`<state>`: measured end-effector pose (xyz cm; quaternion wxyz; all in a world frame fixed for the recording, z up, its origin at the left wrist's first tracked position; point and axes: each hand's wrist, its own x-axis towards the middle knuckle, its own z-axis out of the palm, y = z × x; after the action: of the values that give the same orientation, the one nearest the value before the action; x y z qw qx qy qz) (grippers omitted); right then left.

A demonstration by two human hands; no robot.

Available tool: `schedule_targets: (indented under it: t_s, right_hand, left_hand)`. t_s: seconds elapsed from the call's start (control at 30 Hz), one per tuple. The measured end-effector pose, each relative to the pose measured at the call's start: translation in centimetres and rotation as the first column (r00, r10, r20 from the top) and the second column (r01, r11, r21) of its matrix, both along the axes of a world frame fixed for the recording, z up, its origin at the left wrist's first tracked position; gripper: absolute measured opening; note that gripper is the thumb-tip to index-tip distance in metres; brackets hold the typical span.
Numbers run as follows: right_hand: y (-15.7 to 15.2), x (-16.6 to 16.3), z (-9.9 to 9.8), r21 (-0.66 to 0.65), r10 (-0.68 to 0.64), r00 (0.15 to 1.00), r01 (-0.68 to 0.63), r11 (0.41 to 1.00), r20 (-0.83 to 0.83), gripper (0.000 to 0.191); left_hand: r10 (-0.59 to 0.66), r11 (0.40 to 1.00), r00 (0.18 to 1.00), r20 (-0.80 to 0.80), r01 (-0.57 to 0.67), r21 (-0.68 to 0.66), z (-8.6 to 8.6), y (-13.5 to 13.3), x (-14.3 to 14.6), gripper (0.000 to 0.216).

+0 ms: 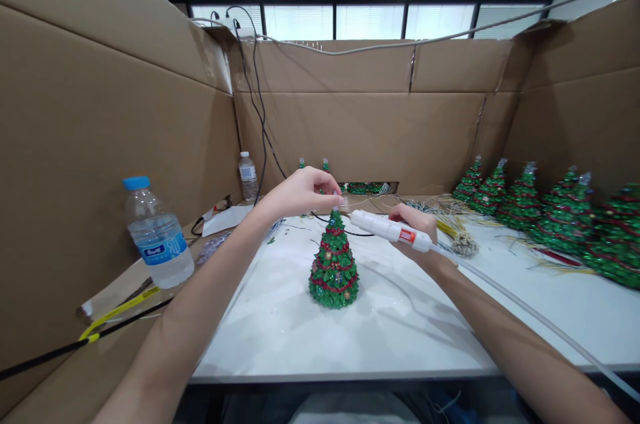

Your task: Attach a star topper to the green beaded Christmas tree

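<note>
I see the middle tree (334, 279) in glittering green, banded with wavy red garlands and dotted with gold baubles (328, 255). The glue gun (375, 225) is white with an orange-red patch, and the long stick (505, 299) behind it is a milky white. Off to the right, more trees (515, 201) repeat the green and red under clear tops. The surface (270, 344) is plain white, the cardboard walls (350, 131) brown. One bottle (161, 231) wears a bright blue cap and blue label, another bottle (247, 174) a white cap.

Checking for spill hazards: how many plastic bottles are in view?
2: a blue-capped bottle at the left, and a white-capped bottle farther back, near the left corner of the cardboard enclosure. Others may be hidden behind the left arm.
</note>
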<state>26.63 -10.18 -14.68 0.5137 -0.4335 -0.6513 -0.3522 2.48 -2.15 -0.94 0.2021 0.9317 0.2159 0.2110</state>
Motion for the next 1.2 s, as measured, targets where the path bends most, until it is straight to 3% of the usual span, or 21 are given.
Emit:
schedule_targets:
  t_s: [1.2]
  right_hand:
    - [-0.16, 0.11, 0.27, 0.023, -0.024, 1.000, 0.024, 0.999, 0.007, 0.012]
  left_hand:
    - [-0.033, 0.999, 0.999, 0.006, 0.033, -0.017, 0.10, 0.05, -0.10, 0.027]
